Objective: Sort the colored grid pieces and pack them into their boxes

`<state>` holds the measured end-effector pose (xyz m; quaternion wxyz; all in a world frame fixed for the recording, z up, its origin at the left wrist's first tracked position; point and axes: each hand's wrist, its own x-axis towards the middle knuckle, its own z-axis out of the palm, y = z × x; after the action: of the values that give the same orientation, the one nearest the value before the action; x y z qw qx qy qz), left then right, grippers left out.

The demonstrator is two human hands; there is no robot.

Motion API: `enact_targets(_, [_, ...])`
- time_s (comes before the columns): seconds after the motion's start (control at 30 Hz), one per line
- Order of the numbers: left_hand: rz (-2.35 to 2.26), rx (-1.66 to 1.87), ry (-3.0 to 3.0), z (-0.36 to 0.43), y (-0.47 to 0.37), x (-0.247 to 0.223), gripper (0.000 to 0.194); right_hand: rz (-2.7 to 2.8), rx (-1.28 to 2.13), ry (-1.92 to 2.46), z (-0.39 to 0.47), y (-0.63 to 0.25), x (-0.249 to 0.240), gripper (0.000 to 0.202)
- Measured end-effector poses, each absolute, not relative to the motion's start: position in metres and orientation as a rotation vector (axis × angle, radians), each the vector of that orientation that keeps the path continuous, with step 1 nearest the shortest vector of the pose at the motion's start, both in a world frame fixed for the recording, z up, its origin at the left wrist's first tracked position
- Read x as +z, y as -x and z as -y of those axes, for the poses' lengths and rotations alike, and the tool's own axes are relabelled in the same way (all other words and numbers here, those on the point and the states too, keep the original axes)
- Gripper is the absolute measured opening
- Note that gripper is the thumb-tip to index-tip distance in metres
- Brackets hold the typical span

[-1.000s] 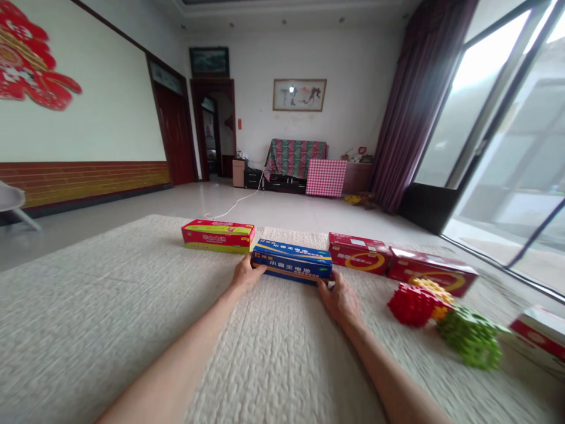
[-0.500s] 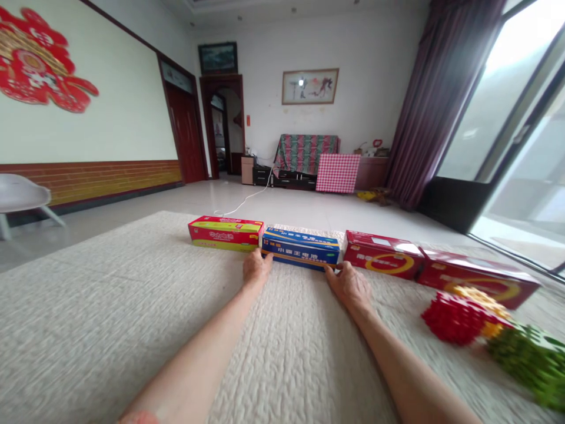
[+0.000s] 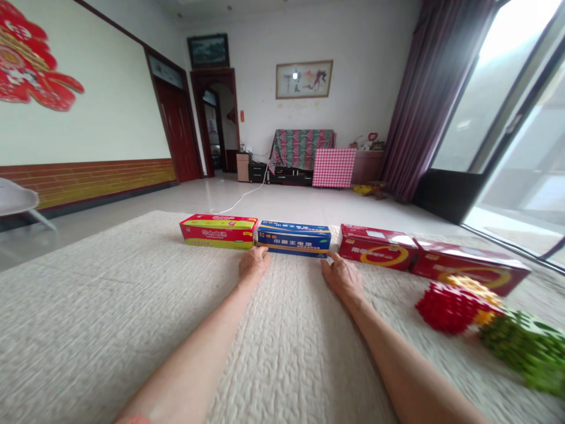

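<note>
A long blue battery box (image 3: pixel 293 240) lies in the middle of the row on the pale quilted cover (image 3: pixel 176 306). My left hand (image 3: pixel 255 263) is at its lower left front corner, fingers loosely bent and not wrapped round it. By the lower right corner is my right hand (image 3: pixel 343 275), its thumb and forefinger apart. Whether the fingertips still touch the box is hard to see. A red and yellow-green box (image 3: pixel 218 231) stands just left of the blue one. Two dark red boxes (image 3: pixel 377 247) (image 3: pixel 470 265) continue the row on the right.
Red (image 3: pixel 450 307), yellow (image 3: pixel 477 288) and green (image 3: pixel 525 347) textured objects lie at the right front. Beyond the cover is a tiled floor with a white cable (image 3: pixel 241 203). A white chair (image 3: pixel 17 197) is at the left, and a low cabinet (image 3: pixel 289 175) stands by the far wall.
The blue box has been turned straighter to the view, its right end slightly farther back. My hands have loosened at its corners and sit slightly lower against it. The view has shifted a little.
</note>
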<state>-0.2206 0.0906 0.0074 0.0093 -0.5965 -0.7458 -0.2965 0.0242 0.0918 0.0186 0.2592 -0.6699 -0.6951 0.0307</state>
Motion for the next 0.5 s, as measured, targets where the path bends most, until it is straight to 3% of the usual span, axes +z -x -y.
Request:
enact_targets(0.3, [2.114, -0.631, 2.043, -0.082, 0.215, 0.0, 0.037, 2.028, 0.05, 1.679, -0.079, -0.033, 0.011, 0.028])
enact_targets(0.5, [2.035, -0.709, 2.128, -0.064, 0.206, -0.017, 0.032, 2.235, 0.07, 1.45, -0.041, -0.046, 0.011, 0.02])
